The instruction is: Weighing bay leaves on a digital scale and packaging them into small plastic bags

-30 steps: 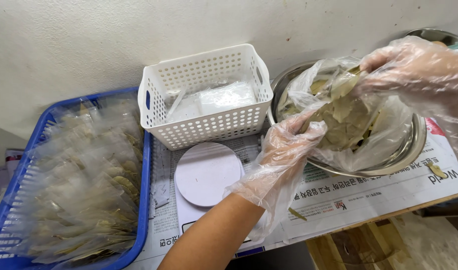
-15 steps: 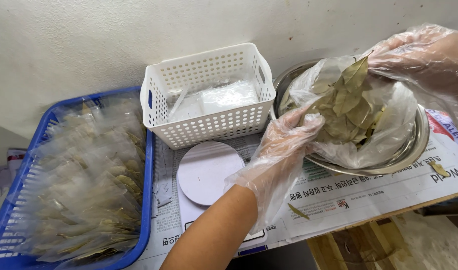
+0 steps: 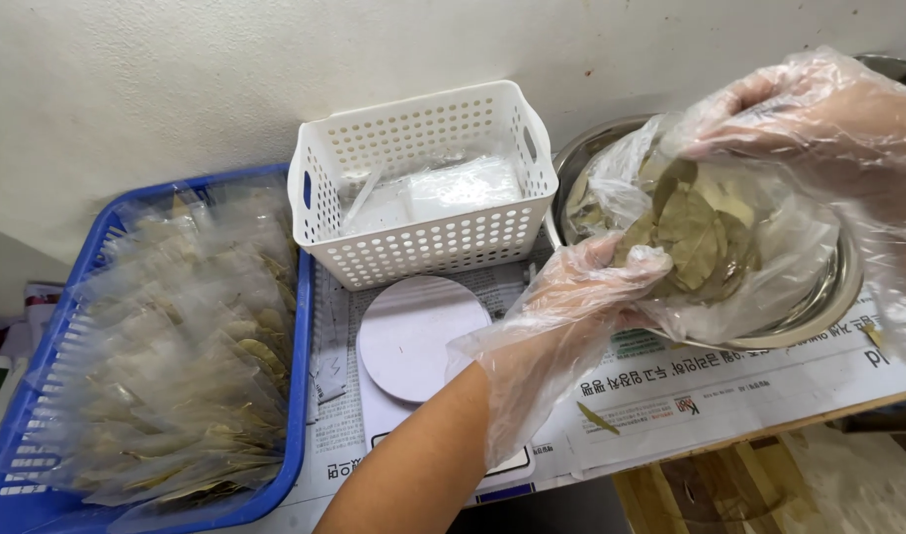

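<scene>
The left hand's fingers (image 3: 626,265), in a loose plastic glove, press against the underside of a clear bag of dried bay leaves (image 3: 705,237); the right hand (image 3: 809,119), at two o'clock, pinches the bag's top shut. The bag hangs just above the steel bowl (image 3: 819,307). Judged best: support from below, keep the mouth upright. At nine o'clock sit the white basket (image 3: 423,188), round scale (image 3: 418,336) and blue crate (image 3: 295,396) of filled packets.
</scene>
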